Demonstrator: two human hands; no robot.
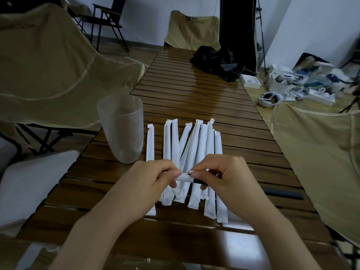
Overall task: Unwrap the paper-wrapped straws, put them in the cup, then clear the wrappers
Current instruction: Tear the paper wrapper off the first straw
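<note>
We pinch one paper-wrapped straw point(185, 178) between both hands, left hand point(148, 180) on the thin, tearable wrapper and right hand point(229, 178) on the stiff, light dark end, above the row of wrapped straws point(187, 152) on the desk point(243, 152) beside the empty cup point(121, 129).

Makeshift recording room, camping-style setup: slatted wooden roll-up table point(194, 98), beige folding camp chairs point(191, 30), VR headsets and open white boxes point(288, 82) strewn on floor by bare white walls.

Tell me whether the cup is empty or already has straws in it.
Empty. The frosted cup stands upright on the table; nothing shows through its wall or above its rim.
</note>
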